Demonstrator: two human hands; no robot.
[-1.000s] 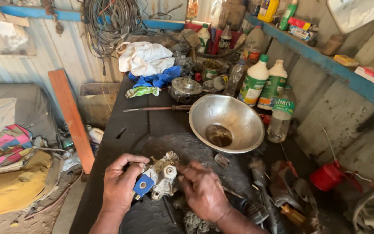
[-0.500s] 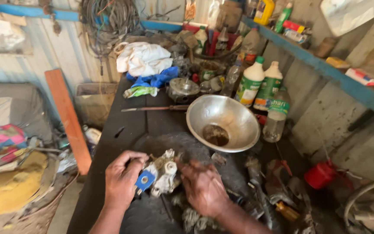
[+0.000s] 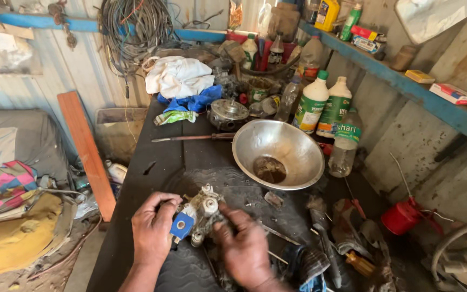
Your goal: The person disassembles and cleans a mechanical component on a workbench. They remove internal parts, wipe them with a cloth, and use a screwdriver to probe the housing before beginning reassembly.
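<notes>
While gripped between both hands low on the black workbench (image 3: 136,178), just in front of the steel bowl (image 3: 278,153), looks heavy, rigid and greasy, that small metal carburettor-like part (image 3: 200,213) with the blue square piece at its near corner — best taken by the solid cast body, not the round caps on top. Left hand (image 3: 152,230) curled shut around its left side; right hand (image 3: 244,251) pressed closed on its right edge. Held much as half a second earlier, only tilted slightly, bowl unmoved.
</notes>
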